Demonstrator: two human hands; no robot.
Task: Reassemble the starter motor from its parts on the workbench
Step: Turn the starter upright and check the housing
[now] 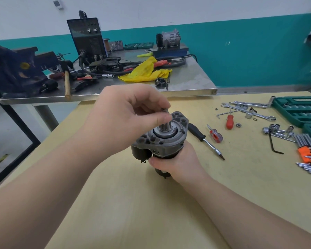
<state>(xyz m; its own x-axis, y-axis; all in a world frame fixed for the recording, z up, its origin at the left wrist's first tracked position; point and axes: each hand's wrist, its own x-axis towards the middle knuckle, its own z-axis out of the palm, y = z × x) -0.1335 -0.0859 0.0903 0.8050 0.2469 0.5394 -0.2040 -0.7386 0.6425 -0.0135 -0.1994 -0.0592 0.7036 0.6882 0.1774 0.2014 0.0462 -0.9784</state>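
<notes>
Bare forearms reach in from the bottom corners and meet over the pale wooden bench, whose near half lies open between them. Its left edge runs diagonally up towards the steel bench behind, and beyond that edge the floor drops away.

The starter motor stands upright near the middle of the wooden bench, grey nose housing uppermost, black body below. The right hand wraps round the black body from the near right side, fingers curled about it just under the housing flange. The left hand arches over the top, wrist raised, thumb and forefinger pinching a small metal piece right above the splined pinion shaft; what the piece is cannot be told.

To the right, close beside the motor, lies a black-handled screwdriver, then a short red-and-clear screwdriver and a red-handled tool. Further right are spanners, loose sockets, a black hex key, an orange holder of hex keys and green socket cases at the right edge.

On the steel bench sit a dark welding machine, a yellow rag, a wooden-handled hammer overhanging the front edge, a vise and a compressor. No writing is legible.
</notes>
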